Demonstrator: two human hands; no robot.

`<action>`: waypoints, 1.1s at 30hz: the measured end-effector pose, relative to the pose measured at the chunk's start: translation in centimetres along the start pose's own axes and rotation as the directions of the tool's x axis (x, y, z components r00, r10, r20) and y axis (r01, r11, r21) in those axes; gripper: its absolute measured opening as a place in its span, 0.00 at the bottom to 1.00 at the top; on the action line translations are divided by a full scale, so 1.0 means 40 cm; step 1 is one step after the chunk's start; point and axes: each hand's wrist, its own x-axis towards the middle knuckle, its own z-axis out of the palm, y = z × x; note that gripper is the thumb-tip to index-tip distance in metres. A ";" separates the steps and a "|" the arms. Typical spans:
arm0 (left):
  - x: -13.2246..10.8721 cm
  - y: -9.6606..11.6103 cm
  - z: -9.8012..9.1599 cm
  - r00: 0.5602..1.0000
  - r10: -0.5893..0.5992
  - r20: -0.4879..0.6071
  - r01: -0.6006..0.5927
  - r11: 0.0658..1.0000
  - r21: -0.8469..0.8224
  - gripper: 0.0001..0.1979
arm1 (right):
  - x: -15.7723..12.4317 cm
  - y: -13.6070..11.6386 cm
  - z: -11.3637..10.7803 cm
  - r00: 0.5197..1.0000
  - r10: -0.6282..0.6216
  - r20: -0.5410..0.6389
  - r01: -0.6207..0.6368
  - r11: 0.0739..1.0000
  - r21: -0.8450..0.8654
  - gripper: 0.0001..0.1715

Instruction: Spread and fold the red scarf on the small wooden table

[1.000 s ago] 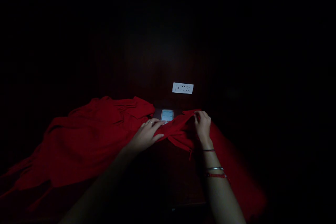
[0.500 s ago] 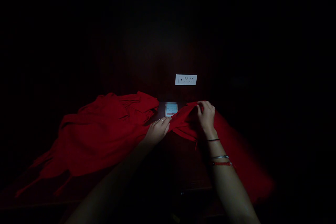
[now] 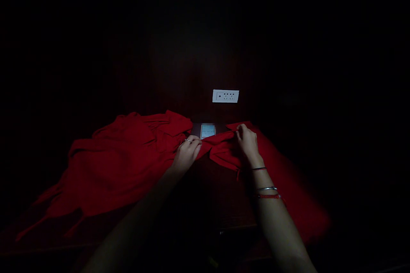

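Note:
A large red cloth with tasselled ends, like a shawl or scarf [image 3: 112, 170], lies spread and bunched across a dark table. My left hand [image 3: 187, 153], with a ring on one finger, is closed on its edge near the middle. Further right, my right hand [image 3: 248, 140] pinches the same shawl by its upper edge; bracelets circle that wrist. Between the hands a narrow band of the fabric runs taut. Just behind this band lies a phone [image 3: 208, 130] with a lit screen, its lower end covered by the cloth.
A white wall socket [image 3: 226, 96] sits on the dark wall behind the table. The dark wooden table [image 3: 224, 196] shows between my forearms, its front edge faint below. The surroundings are too dark to make out.
My left hand has shifted a little left and up along the shawl, and my right hand slightly left. The band between them now covers more of the phone's lower end.

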 end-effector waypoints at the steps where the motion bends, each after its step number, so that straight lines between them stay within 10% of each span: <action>1: 0.007 -0.009 -0.016 0.998 -0.026 -0.051 0.025 1.000 -0.013 0.07 | -0.003 -0.007 0.003 0.999 -0.007 0.037 0.008 0.999 -0.031 0.11; 4: 0.029 -0.045 -0.082 0.964 -0.177 -0.199 0.176 0.984 -0.022 0.04 | -0.014 -0.032 0.014 0.986 -0.044 0.159 0.064 0.991 -0.117 0.12; 10: 0.034 -0.141 -0.209 0.754 -0.454 -0.475 0.476 0.876 -0.082 0.07 | -0.024 -0.063 0.044 0.954 -0.070 0.293 0.129 0.974 -0.187 0.15; 21: 0.016 -0.254 -0.281 0.515 -0.673 -0.531 0.639 0.714 -0.286 0.09 | -0.004 -0.085 0.062 0.856 -0.130 0.500 0.236 0.959 -0.155 0.11; 24: 0.040 -0.285 -0.330 0.574 -0.673 -0.466 0.663 0.717 -0.218 0.10 | 0.053 -0.068 -0.005 0.882 -0.113 0.458 0.209 0.964 -0.164 0.13; 27: 0.078 -0.294 -0.382 0.735 -0.539 -0.412 0.571 0.819 -0.054 0.10 | 0.126 -0.044 -0.118 0.979 -0.121 0.167 0.155 0.965 -0.210 0.15; 31: 0.131 -0.274 -0.417 0.971 -0.148 -0.187 0.193 0.948 0.252 0.11 | 0.177 0.001 -0.279 0.971 -0.166 -0.174 0.093 0.926 -0.366 0.16; 33: 0.152 -0.257 -0.415 0.999 0.025 0.045 -0.038 0.952 0.304 0.10 | 0.177 0.034 -0.333 0.976 -0.147 -0.161 0.058 0.887 -0.459 0.16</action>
